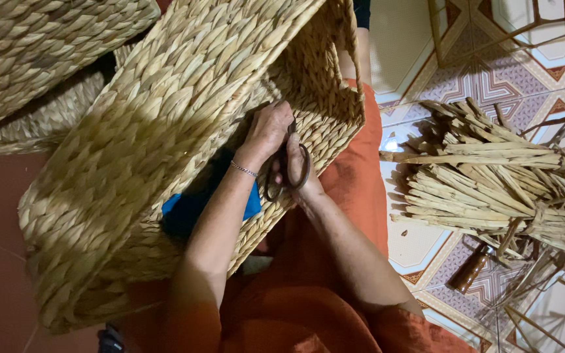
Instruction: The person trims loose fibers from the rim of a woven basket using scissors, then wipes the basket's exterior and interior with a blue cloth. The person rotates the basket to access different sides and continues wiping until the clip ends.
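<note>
While the large woven basket lies tipped on its side across the person's lap, both hands work at its open mouth. It is plaited from pale, dried fibre, and its rim faces the right of the view, resting against an orange garment. The left hand reaches just inside the opening, its fingers curled against the inner weave; whether they pinch a strand cannot be told. A thin bracelet circles that wrist. The right hand is closed through the loops of a pair of dark scissors, whose handles show clearly while the blades point up toward the rim and are mostly hidden behind the left hand. Something blue shows inside the basket, beneath the left forearm. 2 more woven pieces lie at the upper left, touching the basket. On the patterned tiled floor to the right sits a bundle of dried fibre stalks, well apart from the hands, with a small brown bottle lying near its lower edge.
</note>
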